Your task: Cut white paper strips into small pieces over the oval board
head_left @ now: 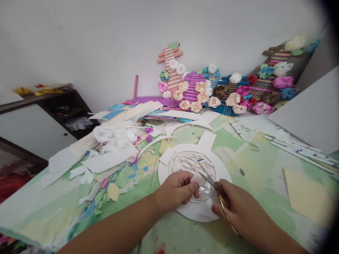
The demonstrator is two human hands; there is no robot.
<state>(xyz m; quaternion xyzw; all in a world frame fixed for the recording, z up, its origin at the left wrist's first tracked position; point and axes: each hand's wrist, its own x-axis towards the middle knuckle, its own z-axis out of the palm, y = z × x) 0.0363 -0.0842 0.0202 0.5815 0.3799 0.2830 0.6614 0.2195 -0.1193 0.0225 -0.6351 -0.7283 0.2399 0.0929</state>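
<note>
My left hand pinches a small piece of white paper between thumb and fingers. In my right hand is a pair of scissors with gold handles, its blades parted and pointing up-left beside the paper. Both hands hover over a white ring-shaped cutout with a wide tab at the top. Within its round middle lie many small white paper scraps. A loose white rectangle rests on the ring's left side.
A tangle of white string, paper offcuts and leaf shapes cover the table's left. Paper guitars with crepe flowers lean on the wall. White paper sticks and a cream sheet lie right; a cabinet stands left.
</note>
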